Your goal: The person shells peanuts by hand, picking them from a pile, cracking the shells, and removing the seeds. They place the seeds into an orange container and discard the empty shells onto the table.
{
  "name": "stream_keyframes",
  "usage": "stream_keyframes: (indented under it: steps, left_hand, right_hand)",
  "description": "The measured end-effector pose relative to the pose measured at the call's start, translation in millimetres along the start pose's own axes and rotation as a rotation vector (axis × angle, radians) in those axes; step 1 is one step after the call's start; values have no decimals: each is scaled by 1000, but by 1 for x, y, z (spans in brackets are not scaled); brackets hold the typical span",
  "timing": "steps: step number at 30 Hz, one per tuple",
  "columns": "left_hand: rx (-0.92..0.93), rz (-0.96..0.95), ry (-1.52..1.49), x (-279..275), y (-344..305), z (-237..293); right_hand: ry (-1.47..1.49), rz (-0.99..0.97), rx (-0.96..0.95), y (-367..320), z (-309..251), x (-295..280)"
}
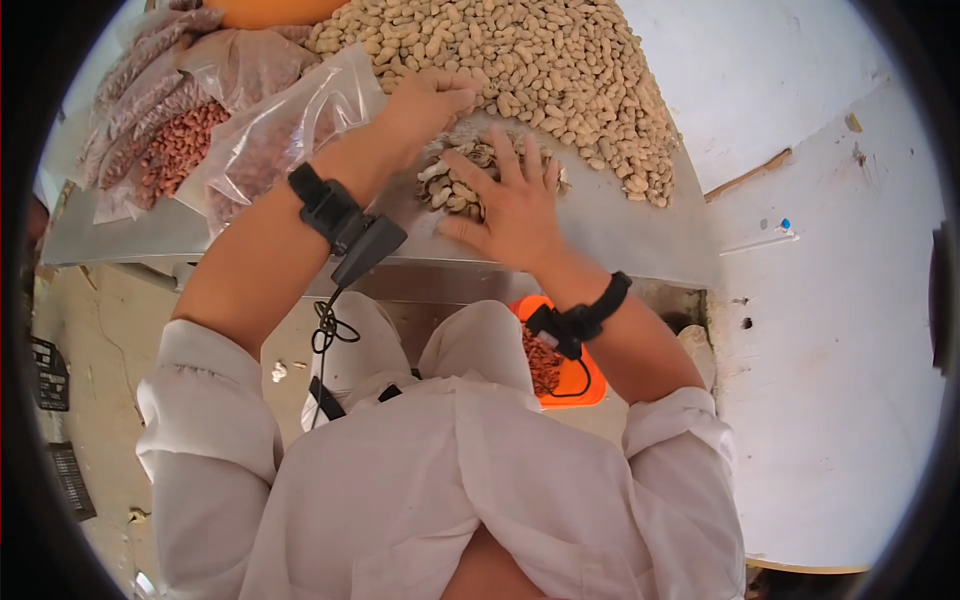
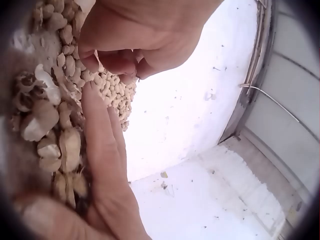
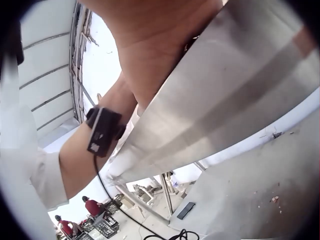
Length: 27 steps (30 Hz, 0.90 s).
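A large mound of tan, unshelled peanuts lies along the far side of a grey metal worktop. Nearer the person, a small loose heap of tan pods and broken shells lies apart from it on the bare metal.

The left hand is at the mound's near edge in the head view, its fingers curled in toward the thumb; the pictures do not show whether they grip a peanut. The right hand lies palm down over the right part of the small heap, fingers straight and spread, with pods and shells showing beside them in the left wrist view.

To the left of the left hand, a clear plastic bag leans beside bags of reddish-brown peanut kernels. A rounded orange object shows behind them. Below the worktop, near the person's knees, a bright orange plastic container holds reddish kernels.

Each wrist wears a black strapped device. In the right wrist view, two people in red tops are in the background near black crates.
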<state>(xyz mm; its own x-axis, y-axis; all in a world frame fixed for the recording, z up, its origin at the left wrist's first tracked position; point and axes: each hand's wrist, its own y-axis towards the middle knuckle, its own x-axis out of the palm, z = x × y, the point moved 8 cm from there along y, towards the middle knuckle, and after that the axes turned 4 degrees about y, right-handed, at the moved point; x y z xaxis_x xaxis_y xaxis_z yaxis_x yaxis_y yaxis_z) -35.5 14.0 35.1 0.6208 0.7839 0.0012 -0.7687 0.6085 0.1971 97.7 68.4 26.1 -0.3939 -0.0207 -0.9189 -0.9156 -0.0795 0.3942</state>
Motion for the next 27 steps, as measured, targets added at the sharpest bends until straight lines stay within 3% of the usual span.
stream_keyframes:
  steps: [8, 12, 15, 21, 27]
  left_hand:
    - [-26, 46, -100, -1, -44, -23]
    - [65, 159, -13, -8, -68, -16]
    - [233, 255, 178, -19, -68, -13]
    - [300, 327, 248, -20, -71, -11]
    - [186, 287, 208, -22, -58, -28]
  right_hand:
    - [120, 22, 27, 18, 28, 21]
    - [140, 34, 33, 17, 31, 17]
    - [103, 53, 19, 18, 33, 11]
    - [109, 134, -14, 17, 38, 7]
    - [148, 211, -34, 19, 48, 11]
